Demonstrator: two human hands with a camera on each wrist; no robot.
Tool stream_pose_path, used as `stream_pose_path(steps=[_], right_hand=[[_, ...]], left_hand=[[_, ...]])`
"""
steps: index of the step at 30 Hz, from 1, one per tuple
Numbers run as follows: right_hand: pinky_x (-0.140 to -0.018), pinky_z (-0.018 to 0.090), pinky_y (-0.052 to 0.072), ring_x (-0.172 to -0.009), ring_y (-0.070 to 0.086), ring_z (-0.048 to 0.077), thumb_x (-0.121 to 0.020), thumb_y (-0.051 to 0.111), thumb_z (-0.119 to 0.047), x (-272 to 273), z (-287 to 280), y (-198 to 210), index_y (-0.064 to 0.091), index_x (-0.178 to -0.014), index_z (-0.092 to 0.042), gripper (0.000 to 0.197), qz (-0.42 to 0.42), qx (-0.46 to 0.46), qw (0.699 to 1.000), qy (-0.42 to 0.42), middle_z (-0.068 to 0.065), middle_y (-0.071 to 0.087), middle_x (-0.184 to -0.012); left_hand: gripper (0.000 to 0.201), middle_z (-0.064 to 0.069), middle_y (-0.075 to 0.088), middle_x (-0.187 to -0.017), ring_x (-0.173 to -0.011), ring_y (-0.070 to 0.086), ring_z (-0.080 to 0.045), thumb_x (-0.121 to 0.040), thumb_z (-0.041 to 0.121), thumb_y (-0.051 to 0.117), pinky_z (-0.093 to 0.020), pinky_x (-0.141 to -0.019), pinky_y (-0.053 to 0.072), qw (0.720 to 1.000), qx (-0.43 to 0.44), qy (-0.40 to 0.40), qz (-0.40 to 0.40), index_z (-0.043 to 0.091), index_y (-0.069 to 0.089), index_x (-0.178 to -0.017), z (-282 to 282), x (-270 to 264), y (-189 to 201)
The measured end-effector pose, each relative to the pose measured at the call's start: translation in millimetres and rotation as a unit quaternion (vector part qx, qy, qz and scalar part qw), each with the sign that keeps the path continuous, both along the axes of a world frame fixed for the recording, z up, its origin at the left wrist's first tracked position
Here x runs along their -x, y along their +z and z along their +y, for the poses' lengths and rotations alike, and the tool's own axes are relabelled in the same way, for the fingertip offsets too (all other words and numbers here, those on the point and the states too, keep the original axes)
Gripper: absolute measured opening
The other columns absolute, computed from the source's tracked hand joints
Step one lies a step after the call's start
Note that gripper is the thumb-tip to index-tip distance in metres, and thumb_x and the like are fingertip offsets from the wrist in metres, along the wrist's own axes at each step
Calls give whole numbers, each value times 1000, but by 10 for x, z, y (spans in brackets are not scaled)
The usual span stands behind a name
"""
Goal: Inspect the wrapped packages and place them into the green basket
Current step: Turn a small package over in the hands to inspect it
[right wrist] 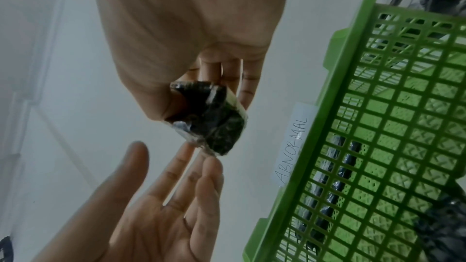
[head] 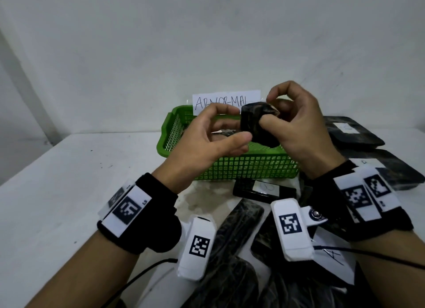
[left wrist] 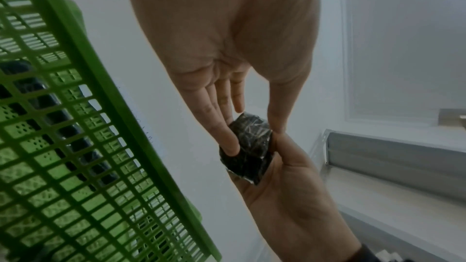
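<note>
Small black plastic-wrapped package (head: 258, 125), pinched in the right hand (head: 299, 125) and touched by the left hand's (head: 207, 139) relaxed fingertips, hangs directly above the green plastic mesh basket (head: 241, 167).

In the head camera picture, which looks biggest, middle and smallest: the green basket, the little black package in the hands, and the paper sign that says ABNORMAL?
1. green basket, plainly the largest.
2. paper sign.
3. black package, held up by the right hand with the left hand touching it.
The sign and package look close in area; the package is nearer the camera, so their order is unsure.

you see a white table (head: 69, 181) against a white wall (head: 207, 43), and a paper sign (head: 226, 101) reading "abnormal" stands behind it all.
</note>
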State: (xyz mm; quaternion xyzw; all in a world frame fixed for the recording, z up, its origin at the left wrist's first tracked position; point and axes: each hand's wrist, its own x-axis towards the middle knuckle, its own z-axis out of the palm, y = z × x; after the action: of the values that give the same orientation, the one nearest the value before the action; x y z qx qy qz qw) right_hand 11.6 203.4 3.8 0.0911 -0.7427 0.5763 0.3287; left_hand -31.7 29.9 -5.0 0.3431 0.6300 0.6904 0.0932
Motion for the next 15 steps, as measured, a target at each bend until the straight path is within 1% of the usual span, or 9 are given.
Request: stream_pose_path(steps=[2,4,5,6,8,10,11,12,15], right_hand=[[-59,38,56,-73,63,18,-69,65,-19,-3,8,-12,54,-97,-26,30,-14,-30,999,7,3,69,-82],[-71,31,55,-85,66,14,-73,69,-18,6,18,-32,56,-107,-22,36,-40,-45,997,39,0,70,-89],[-76,29,54,-90,67,15,-75,71,-22,11,16,-35,58,-111,-22,38,-48,-38,996,63,0,71,-93],[-80,28,53,-93,67,16,-78,72,-27,11,14,-32,60,-113,-21,37,-51,-13,995,91,0,72,-97],[-83,29,53,-99,68,17,-88,64,-32,3,20,-4,62,-112,-19,28,-53,49,988,133,5,73,-108],[-83,29,54,-106,68,15,-88,60,-33,5,28,16,63,-111,-20,26,-72,64,986,137,7,72,-119],[-83,30,55,-106,68,12,-85,62,-33,17,27,9,64,-110,-22,28,-89,57,985,136,5,72,-120],[-81,31,56,-102,69,10,-80,66,-31,30,23,-8,65,-109,-23,30,-108,49,984,135,0,72,-115],[-78,38,60,-88,68,11,-71,66,-19,67,-2,-68,66,-104,-22,33,-132,51,983,120,-11,73,-95]], left_hand=[[57,-4,70,-114,-84,74,-25,-76,22,81,-38,-82,60,999,26,15,32,15,52,-124,3,5,-15],[50,-2,69,-113,-79,71,-20,-78,18,82,-45,-86,59,997,42,42,53,19,54,-120,-4,30,-37],[46,-2,69,-112,-77,69,-18,-80,14,81,-45,-87,59,996,45,52,55,20,54,-116,-12,50,-46],[43,-2,68,-113,-77,68,-17,-80,10,80,-42,-87,59,996,46,54,55,21,54,-113,-19,72,-55],[42,-2,66,-115,-78,68,-15,-81,3,78,-34,-84,57,996,48,51,64,22,54,-109,-37,108,-61],[45,-1,63,-118,-82,70,-16,-80,0,77,-29,-81,56,994,48,45,86,25,53,-109,-53,121,-55],[46,-1,62,-120,-86,71,-18,-80,0,77,-29,-80,56,993,48,40,99,27,53,-108,-55,116,-52],[47,0,61,-120,-89,71,-18,-80,-1,76,-29,-80,57,992,47,36,113,28,53,-108,-53,107,-49],[47,-2,57,-123,-94,71,-15,-82,-7,71,-36,-85,59,984,58,40,166,26,53,-109,-32,92,-70]])
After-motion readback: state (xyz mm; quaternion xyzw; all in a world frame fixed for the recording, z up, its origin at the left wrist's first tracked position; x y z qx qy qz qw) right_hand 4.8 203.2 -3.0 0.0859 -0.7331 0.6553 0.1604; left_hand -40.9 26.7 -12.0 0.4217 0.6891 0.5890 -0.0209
